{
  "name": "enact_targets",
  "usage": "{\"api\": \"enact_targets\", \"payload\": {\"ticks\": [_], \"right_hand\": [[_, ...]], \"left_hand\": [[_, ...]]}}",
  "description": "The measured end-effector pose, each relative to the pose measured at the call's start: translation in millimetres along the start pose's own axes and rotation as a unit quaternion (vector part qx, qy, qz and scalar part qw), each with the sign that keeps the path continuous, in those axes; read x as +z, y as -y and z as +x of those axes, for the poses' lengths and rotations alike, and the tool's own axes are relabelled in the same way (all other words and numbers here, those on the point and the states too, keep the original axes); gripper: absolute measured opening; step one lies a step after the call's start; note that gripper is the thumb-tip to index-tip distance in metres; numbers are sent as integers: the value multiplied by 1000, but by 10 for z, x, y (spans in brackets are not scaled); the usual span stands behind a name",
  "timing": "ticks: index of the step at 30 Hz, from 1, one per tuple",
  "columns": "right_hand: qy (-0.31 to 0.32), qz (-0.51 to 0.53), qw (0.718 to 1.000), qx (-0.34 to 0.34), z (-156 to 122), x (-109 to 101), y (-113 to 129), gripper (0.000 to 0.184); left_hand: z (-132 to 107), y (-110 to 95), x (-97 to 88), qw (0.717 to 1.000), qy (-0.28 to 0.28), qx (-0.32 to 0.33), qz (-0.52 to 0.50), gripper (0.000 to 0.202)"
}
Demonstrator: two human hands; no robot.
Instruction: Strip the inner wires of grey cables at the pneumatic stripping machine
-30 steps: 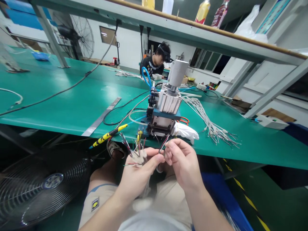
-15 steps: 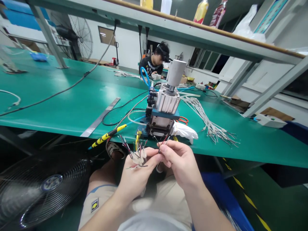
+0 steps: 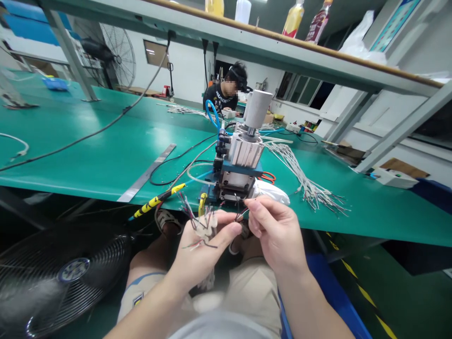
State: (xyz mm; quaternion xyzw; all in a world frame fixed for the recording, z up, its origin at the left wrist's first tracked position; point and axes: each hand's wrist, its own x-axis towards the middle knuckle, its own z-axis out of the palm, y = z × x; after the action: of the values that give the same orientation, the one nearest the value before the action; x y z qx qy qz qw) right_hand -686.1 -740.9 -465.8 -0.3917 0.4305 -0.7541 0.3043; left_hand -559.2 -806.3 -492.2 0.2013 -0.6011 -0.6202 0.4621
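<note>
My left hand [image 3: 205,247] is closed around a bundle of thin cables [image 3: 201,221] whose red, black and yellow wire ends fan out above my fingers. My right hand [image 3: 275,230] pinches a few wire ends [image 3: 242,213] just in front of the small pneumatic machine [image 3: 240,160], close to its front opening. The machine stands at the near edge of the green table [image 3: 106,155] and has a grey cylinder on top and blue air tubing at the back.
A pile of grey cables [image 3: 310,188] lies right of the machine, with a white cloth [image 3: 271,190] and orange-handled scissors [image 3: 268,176] beside it. A floor fan [image 3: 63,273] stands lower left. Another person [image 3: 228,92] sits behind the table. Bottles stand on the upper shelf [image 3: 300,47].
Both hands have risen slightly toward the machine's front. My right hand moved up and a little right with the pinched wire ends, now nearer the opening.
</note>
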Motion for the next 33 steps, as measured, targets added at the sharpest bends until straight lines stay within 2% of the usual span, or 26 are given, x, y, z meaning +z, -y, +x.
{"api": "enact_targets", "payload": {"ticks": [5,6,8,10,11,15,16,20,25,28,31,33], "right_hand": [[-5,-70,990,-125,31,-7,97,5],[-8,-59,991,-118,37,-4,106,4],[-2,2,999,-44,40,3,108,6],[7,64,997,43,24,3,88,9],[7,66,997,49,8,-1,72,10],[17,-76,994,-82,-42,-37,-14,4],[11,-87,992,-88,-36,-47,-37,4],[-11,-15,1000,-6,45,-78,-107,11],[66,-5,996,64,62,-100,-123,12],[91,-40,993,58,28,-66,-107,22],[77,-49,995,28,8,-25,-87,2],[57,-87,994,-27,7,-18,-82,7]], "left_hand": [[140,-145,42,986,51,141,79,10],[155,-149,53,979,52,173,90,7],[169,-132,64,966,59,227,106,9],[168,-91,53,958,53,255,117,11],[166,-65,39,958,49,257,121,12],[168,39,-46,962,15,239,128,14],[171,60,-62,964,18,230,128,13],[171,107,-84,975,51,176,126,9],[125,122,-49,986,63,119,96,14],[99,118,-19,992,83,77,62,18],[76,108,9,994,101,26,31,26],[59,110,28,995,104,-13,7,32]]}}
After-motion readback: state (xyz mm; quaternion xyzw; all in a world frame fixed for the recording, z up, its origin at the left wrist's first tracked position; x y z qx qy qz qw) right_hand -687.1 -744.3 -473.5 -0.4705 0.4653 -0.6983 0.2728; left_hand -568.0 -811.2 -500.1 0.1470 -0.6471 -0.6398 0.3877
